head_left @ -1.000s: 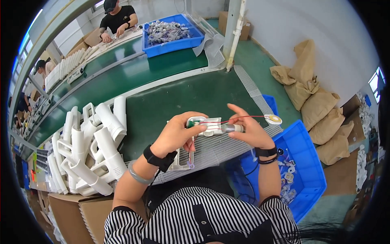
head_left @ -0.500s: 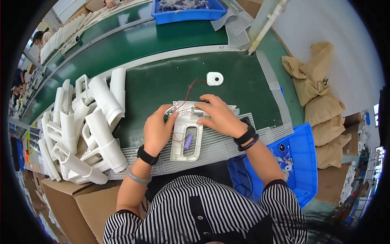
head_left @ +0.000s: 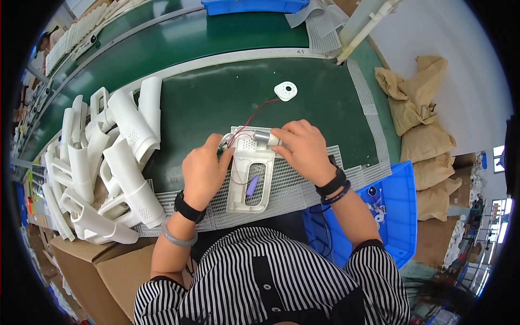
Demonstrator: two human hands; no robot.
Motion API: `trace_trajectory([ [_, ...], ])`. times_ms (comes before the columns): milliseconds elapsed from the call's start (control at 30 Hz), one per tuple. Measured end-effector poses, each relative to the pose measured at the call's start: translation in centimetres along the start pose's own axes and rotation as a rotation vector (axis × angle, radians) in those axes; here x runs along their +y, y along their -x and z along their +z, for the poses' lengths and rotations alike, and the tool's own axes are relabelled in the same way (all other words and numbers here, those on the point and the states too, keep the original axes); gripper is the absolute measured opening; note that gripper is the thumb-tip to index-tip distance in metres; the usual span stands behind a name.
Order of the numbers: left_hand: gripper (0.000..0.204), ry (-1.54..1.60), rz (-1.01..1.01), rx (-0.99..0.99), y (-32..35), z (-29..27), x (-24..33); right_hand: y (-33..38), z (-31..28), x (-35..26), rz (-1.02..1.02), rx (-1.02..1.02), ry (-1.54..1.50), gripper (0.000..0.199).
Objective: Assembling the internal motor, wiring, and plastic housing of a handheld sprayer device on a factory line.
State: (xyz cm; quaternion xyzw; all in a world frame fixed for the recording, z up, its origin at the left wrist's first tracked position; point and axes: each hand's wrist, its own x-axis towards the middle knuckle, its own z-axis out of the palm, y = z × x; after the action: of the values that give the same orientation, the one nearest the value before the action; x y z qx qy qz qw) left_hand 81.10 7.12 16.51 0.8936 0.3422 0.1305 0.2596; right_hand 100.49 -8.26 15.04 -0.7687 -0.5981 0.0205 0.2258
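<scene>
The white shell (head_left: 248, 154) is lying mid-frame, its long handle (head_left: 266, 184) pointing to the bottom. Your right grip (head_left: 304, 153) is pinching the sideways silver motor (head_left: 261, 137); I can't tell what your left grip (head_left: 204, 169) is holding.

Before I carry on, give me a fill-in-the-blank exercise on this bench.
The slim cylinder in the handle opening of the white shell is coloured ____.
The wire running to the white disc is coloured ____.
The right hand is nearer the silver cylinder than the ____ hand.
The blue bin stands on the person's ____ side.

Missing words: purple; red; left; right.
</scene>
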Motion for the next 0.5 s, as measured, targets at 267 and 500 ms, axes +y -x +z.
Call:
trace_trajectory([
  [267,0.029,-0.120,0.016,0.121,0.1,0.5,-0.6,1.3,1.2,-0.4,-0.071,-0.036,0.118,0.044],
  [500,0.029,-0.092,-0.055,0.075,0.5,0.2,0.1,1.6,1.3,-0.9,-0.053,-0.020,0.077,0.044],
])
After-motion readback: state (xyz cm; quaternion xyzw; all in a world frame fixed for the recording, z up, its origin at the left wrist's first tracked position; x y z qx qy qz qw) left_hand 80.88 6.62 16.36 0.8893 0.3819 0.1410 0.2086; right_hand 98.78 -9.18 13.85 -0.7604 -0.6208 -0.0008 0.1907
